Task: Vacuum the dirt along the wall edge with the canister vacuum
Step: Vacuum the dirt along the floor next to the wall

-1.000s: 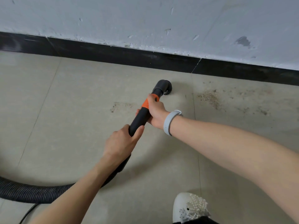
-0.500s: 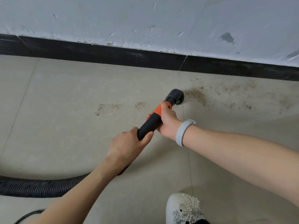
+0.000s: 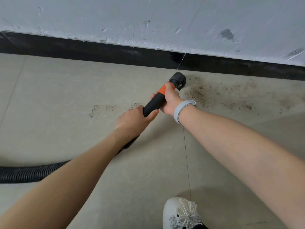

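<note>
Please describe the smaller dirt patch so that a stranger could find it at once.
Find the black baseboard under the wall, then the left hand gripping the vacuum wand. The small dirt patch lies left of that hand, a thin streak apart from the wide scatter.

Black wand (image 3: 154,103) (orange band), grey wristband (image 3: 181,109), black skirting (image 3: 99,51), speckled brown dirt (image 3: 198,94).

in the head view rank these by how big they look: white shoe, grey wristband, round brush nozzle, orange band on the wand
1. white shoe, though it is nearest the camera and cut off by the frame
2. grey wristband
3. round brush nozzle, looking close to the wristband
4. orange band
</note>
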